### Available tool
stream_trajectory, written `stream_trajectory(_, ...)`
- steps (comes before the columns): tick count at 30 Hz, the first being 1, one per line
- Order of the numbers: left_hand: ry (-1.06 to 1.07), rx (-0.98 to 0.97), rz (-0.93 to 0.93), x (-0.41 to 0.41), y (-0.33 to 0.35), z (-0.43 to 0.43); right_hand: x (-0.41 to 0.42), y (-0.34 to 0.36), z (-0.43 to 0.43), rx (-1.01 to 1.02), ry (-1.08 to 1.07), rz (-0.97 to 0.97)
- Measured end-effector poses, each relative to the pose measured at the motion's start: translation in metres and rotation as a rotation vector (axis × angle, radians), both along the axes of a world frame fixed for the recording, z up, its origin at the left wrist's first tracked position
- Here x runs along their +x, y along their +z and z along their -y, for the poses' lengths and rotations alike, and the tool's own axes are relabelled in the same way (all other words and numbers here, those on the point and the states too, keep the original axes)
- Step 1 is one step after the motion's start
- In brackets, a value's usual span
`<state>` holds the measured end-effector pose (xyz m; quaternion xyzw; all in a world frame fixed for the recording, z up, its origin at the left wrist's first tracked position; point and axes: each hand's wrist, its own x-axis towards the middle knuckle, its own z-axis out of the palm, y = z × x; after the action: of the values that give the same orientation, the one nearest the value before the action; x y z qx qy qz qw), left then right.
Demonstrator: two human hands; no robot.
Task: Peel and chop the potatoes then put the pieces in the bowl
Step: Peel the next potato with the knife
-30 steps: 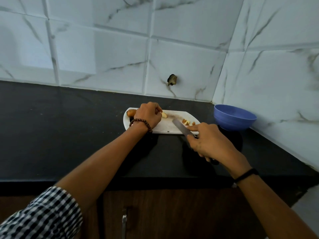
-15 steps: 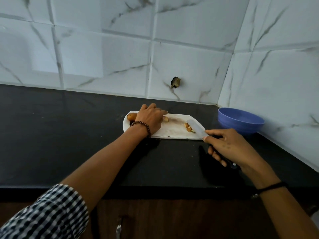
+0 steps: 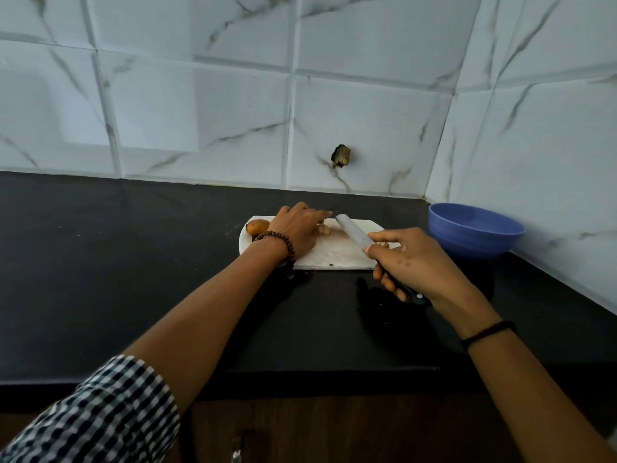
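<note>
A white rectangular cutting board (image 3: pixel 334 257) lies on the black stone worktop (image 3: pixel 133 262), a little right of the frame's centre and near the back wall. At the board's left end sits a whole brown unpeeled potato (image 3: pixel 257 226), partly hidden behind the left wrist.

The left hand (image 3: pixel 297 230) lies palm down over the board with its fingers stretched toward the right. Its grip is open and holds nothing that shows. Just under those fingers are pale peeled potato pieces (image 3: pixel 323 229) on the board; whether the hand touches them I cannot tell.

The right hand (image 3: pixel 412 262) reaches in from the lower right. Its grip is closed round the dark handle of a kitchen knife (image 3: pixel 354 233), with the forefinger laid along the top by the blade's base. The grey blade slants up and to the left over the board, and its tip is close to the left hand's fingertips. Whether the edge meets the board cannot be told. A few small yellowish chopped bits (image 3: pixel 386 244) show on the board just beside the right hand's forefinger.

A round blue bowl (image 3: pixel 475 233) stands on the worktop right of the board, apart from it, in the corner where the two walls meet.

Behind is a wall of white marble-veined tiles (image 3: pixel 200 95) with a small dark ragged hole (image 3: pixel 341 156) above the board. A brown beaded bracelet (image 3: pixel 283 243) circles the left wrist, and a black band (image 3: pixel 487 332) the right. A blue-and-white checked sleeve (image 3: pixel 100 412) fills the lower left, above a dark wooden cabinet front (image 3: pixel 334 429).
</note>
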<state>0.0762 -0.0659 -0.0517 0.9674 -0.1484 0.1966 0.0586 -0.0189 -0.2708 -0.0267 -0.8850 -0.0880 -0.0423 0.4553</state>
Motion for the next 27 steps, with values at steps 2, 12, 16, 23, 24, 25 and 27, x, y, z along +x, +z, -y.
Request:
stream_trajectory(2,-0.008,0.027,0.019,0.003,0.000,0.001,0.002,0.001,-0.004,-0.004,0.009,0.019)
stream_trajectory(12,-0.143,-0.270,-0.067,-0.006,0.012,-0.002,0.005,-0.007,-0.004,-0.068,-0.016,0.114)
stream_trajectory(16,-0.232,-0.524,-0.234,-0.010,0.014,-0.003,0.004,-0.009,-0.004,-0.090,-0.022,0.124)
stream_trajectory(23,-0.268,-0.664,-0.353,-0.014,0.012,-0.002,0.005,-0.010,-0.001,-0.077,-0.020,0.101)
stream_trajectory(24,-0.265,-0.680,-0.368,-0.014,0.012,-0.001,0.006,-0.010,-0.001,-0.075,-0.019,0.094)
stream_trajectory(25,-0.256,-0.695,-0.377,-0.014,0.012,-0.001,0.006,-0.011,-0.001,-0.074,-0.017,0.087)
stream_trajectory(27,-0.225,-0.703,-0.370,-0.015,0.010,0.000,0.006,-0.011,-0.001,-0.068,-0.010,0.075)
